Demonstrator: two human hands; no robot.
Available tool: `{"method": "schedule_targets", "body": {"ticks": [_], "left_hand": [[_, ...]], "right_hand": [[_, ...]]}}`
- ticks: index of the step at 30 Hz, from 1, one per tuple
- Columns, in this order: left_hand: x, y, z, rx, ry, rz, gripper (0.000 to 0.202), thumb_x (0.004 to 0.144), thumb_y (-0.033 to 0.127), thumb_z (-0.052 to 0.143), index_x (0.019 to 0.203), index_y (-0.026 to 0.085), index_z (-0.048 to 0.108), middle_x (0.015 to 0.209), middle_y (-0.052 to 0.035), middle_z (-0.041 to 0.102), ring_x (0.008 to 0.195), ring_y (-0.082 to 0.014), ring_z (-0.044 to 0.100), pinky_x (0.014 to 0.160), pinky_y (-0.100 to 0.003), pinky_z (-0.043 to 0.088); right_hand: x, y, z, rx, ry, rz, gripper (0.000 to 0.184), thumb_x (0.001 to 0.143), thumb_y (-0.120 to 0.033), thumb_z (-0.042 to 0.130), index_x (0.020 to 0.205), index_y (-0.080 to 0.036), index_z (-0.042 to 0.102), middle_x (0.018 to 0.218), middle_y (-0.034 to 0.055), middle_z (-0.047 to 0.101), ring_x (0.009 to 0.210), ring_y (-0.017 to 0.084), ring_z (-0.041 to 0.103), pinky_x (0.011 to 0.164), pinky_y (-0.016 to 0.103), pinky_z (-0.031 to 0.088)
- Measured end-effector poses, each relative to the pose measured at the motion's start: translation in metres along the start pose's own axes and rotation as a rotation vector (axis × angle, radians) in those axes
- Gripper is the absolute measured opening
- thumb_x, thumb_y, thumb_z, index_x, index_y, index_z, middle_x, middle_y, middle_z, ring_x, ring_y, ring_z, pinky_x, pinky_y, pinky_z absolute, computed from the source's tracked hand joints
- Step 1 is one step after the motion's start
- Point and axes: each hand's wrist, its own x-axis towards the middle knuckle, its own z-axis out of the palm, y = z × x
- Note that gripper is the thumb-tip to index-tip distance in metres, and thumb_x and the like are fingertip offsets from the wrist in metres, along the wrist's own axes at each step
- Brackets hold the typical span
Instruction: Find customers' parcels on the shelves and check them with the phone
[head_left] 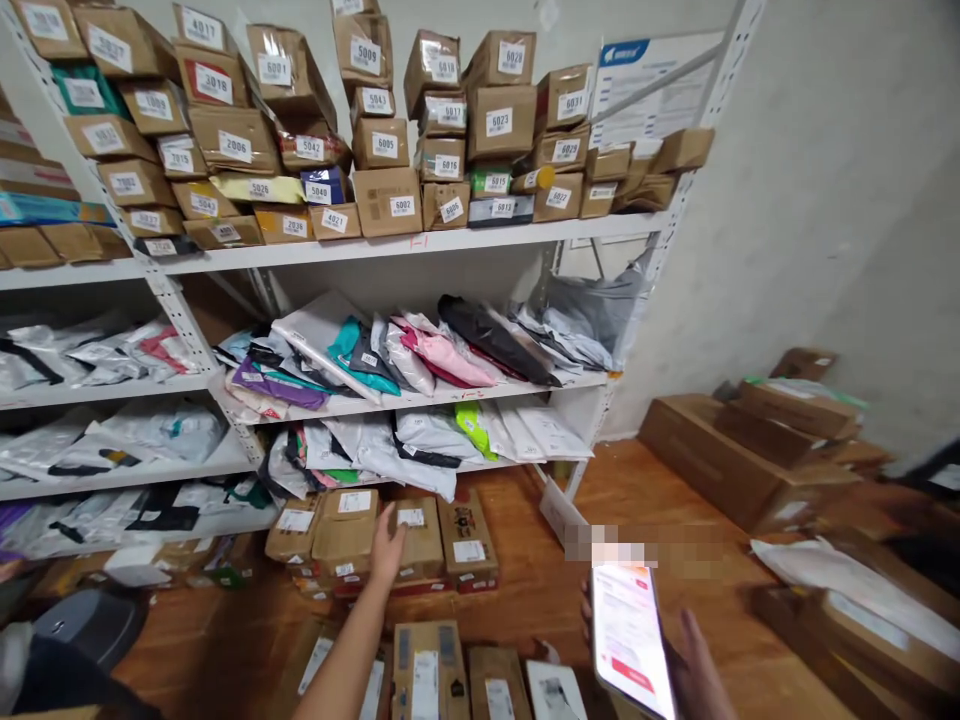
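Observation:
My left hand (387, 548) stretches forward above the cardboard boxes on the floor under the shelf. Its fingers look extended, and nothing shows in them. A labelled carton (420, 553) is just to its right and another carton (346, 530) to its left. Whether the hand touches either one, I cannot tell. In my right hand (697, 665) is a smartphone (628, 645) with a bright white and red screen, tilted towards me. Fingers show along the phone's left edge, and the thumb stands off on the right. A blurred patch covers the area around the phone's top.
Numbered boxes (388, 206) fill the top of the white rack (480, 236); bagged parcels (442, 350) crowd the lower shelves. More cartons (429, 660) stand in front of me. A large box (697, 450) and other parcels lie right. At lower left, a grey cap (90, 625) shows a person nearby.

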Motion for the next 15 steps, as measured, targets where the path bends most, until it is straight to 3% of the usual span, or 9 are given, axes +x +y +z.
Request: {"method": "schedule_targets", "body": {"ticks": [4, 7, 11, 15], "left_hand": [[0.033, 0.01, 0.009, -0.035, -0.01, 0.069, 0.054, 0.077, 0.028, 0.058, 0.129, 0.016, 0.055, 0.138, -0.0133, 0.056, 0.13, -0.0255, 0.049, 0.11, -0.032, 0.035], [0.055, 0.02, 0.015, -0.063, 0.007, 0.078, 0.054, 0.077, 0.026, 0.056, 0.13, 0.012, 0.052, 0.137, -0.0171, 0.056, 0.128, -0.026, 0.05, 0.109, -0.034, 0.037], [0.077, 0.036, 0.02, -0.1, 0.054, 0.073, 0.054, 0.077, 0.029, 0.057, 0.128, 0.012, 0.051, 0.134, -0.0188, 0.056, 0.127, -0.0273, 0.052, 0.107, -0.038, 0.04], [0.102, 0.059, 0.019, -0.103, 0.106, 0.1, 0.057, 0.074, 0.03, 0.059, 0.127, 0.01, 0.049, 0.134, -0.0233, 0.055, 0.124, -0.0321, 0.053, 0.105, -0.046, 0.041]], "right_hand": [[0.019, 0.014, 0.024, 0.077, -0.023, 0.068, 0.086, 0.065, -0.067, 0.069, 0.132, -0.016, 0.052, 0.103, 0.0197, 0.074, 0.098, 0.039, 0.069, 0.086, 0.056, 0.054], [0.035, 0.019, 0.041, 0.016, -0.155, 0.101, 0.074, 0.064, -0.075, 0.064, 0.109, -0.017, 0.068, 0.104, 0.0184, 0.074, 0.098, 0.036, 0.069, 0.091, 0.052, 0.052], [0.065, 0.012, 0.074, 0.041, -0.332, 0.127, 0.068, 0.066, -0.073, 0.065, 0.105, -0.018, 0.07, 0.107, 0.0138, 0.074, 0.095, 0.03, 0.071, 0.096, 0.047, 0.05], [0.109, -0.002, 0.123, 0.005, -0.525, 0.095, 0.058, 0.068, -0.062, 0.072, 0.106, -0.018, 0.07, 0.109, 0.0123, 0.074, 0.095, 0.029, 0.071, 0.093, 0.044, 0.051]]}}
